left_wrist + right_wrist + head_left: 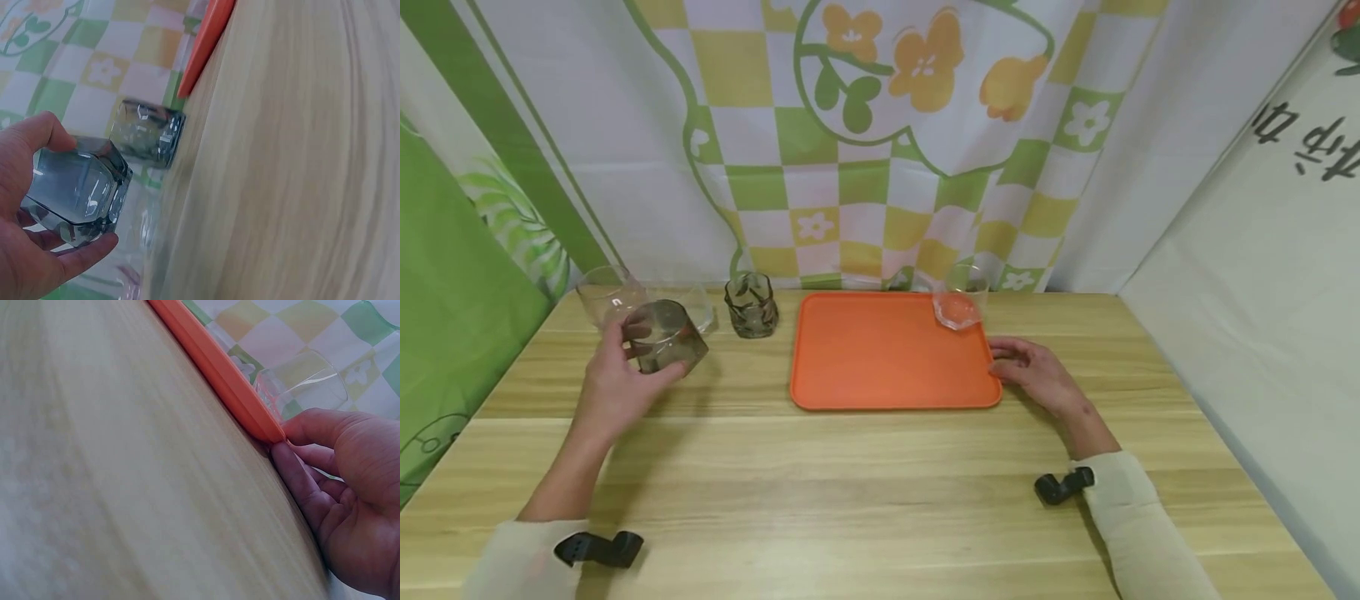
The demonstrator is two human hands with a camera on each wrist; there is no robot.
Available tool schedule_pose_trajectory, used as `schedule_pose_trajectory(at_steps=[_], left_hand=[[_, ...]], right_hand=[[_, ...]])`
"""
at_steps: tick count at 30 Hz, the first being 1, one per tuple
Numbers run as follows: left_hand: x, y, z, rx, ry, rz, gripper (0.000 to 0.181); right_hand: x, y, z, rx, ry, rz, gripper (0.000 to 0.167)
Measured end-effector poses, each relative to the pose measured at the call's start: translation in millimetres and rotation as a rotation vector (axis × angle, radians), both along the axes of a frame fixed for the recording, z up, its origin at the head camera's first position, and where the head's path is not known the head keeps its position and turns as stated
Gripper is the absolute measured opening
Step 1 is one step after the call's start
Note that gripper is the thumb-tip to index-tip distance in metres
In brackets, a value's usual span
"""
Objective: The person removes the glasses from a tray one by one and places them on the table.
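My left hand (617, 383) grips a smoky grey glass (670, 346), holding it tilted above the left of the table. In the left wrist view, the thick faceted end of this glass (81, 187) faces the camera between thumb and fingers. A second smoky glass (752, 308) with a wavy surface stands to its right. My right hand (1033, 375) pinches the right edge of an orange tray (887, 358). The right wrist view has the fingertips (294, 428) at the tray's rim (231, 384). A clear glass (961, 300) stands in the tray's back right corner.
Clear glassware (610, 292) stands at the back left, partly hidden behind the left hand and its glass. A patterned curtain (865, 167) hangs along the back of the wooden table (850, 492). A pale wall hanging (1262, 292) borders the right side.
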State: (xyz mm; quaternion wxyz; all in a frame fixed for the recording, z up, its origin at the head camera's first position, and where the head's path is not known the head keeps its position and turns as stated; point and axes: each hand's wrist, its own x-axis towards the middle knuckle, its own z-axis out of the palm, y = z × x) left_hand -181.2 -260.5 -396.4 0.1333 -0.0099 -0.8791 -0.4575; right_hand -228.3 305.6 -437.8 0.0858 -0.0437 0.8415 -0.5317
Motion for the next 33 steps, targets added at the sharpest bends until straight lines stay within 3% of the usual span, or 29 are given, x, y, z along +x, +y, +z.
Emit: schedule_pose_trajectory(at_steps=[16, 33], left_hand=[[-2.5, -36.8, -11.6, -0.044, -0.096, 0.106, 0.093], [-5.1, -55.0, -11.3, -0.081, -0.139, 0.16, 0.093]], right_hand=[[3.0, -0.1, 1.1, -0.005, -0.004, -0.002, 0.055], [2.1, -0.2, 0.3, 0.051, 0.012, -0.029, 0.054]])
